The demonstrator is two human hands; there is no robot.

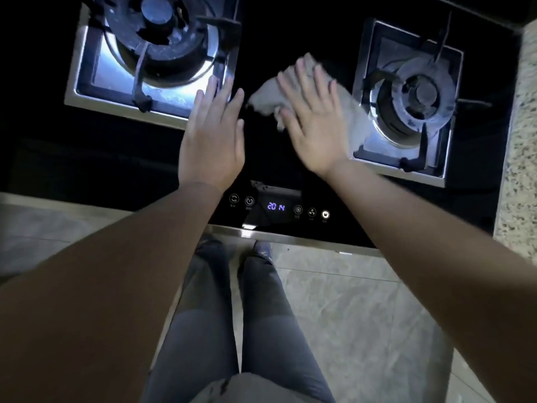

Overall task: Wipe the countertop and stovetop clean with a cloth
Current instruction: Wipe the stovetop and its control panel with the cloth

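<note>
cloth [268, 96]: grey, crumpled, on the black glass of the stove [290, 33] between the two burners; long axis runs diagonally, from lower right near the right burner [418, 94] to upper left toward the left burner [158, 33]; middle hidden under the hand
right hand [312, 126]: flat, palm down, pressing on cloth; fingers [303, 77] straight, slightly spread, pointing up and left
left hand [213, 141]: palm down, just left of cloth, not touching it; fingers straight and close together, tips at the edge of the left burner tray; whether it rests on the glass, cannot tell
panel [276, 206]: front edge of stove, lit display and touch icons
table [520, 146]: speckled stone, right of stove
floor [334, 301]: grey tiles, legs in dark trousers
</note>
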